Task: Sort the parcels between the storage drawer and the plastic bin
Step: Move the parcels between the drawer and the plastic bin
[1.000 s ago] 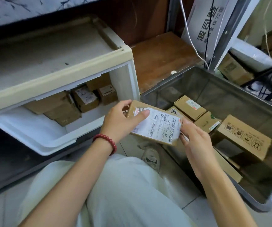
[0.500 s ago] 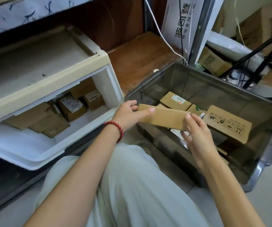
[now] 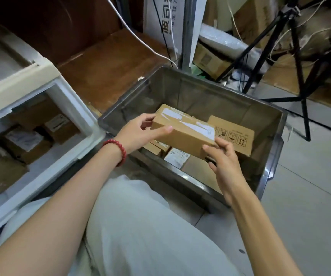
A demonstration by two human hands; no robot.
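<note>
I hold a brown cardboard parcel point(image 3: 182, 134) with clear tape on top over the grey plastic bin point(image 3: 272, 156). My left hand point(image 3: 140, 132), with a red bead bracelet at the wrist, grips its left end. My right hand point(image 3: 223, 158) grips its lower right corner. Under it in the bin lie several parcels, among them a box with handling symbols point(image 3: 233, 134) and one with a white label point(image 3: 177, 157). The white storage drawer point(image 3: 77, 108) stands open at the left with several labelled parcels point(image 3: 24, 140) inside.
A black tripod point(image 3: 298, 62) stands behind the bin at the right, with cables, cardboard boxes point(image 3: 208, 58) and wrapped packages around it. A brown wooden board point(image 3: 108, 64) lies behind the bin. My knee in light trousers point(image 3: 132, 226) fills the foreground. Grey floor tiles lie at the right.
The parcel has been turned from label-up to plain side and carried right, from between drawer and bin to above the bin's inside. Both hands moved with it.
</note>
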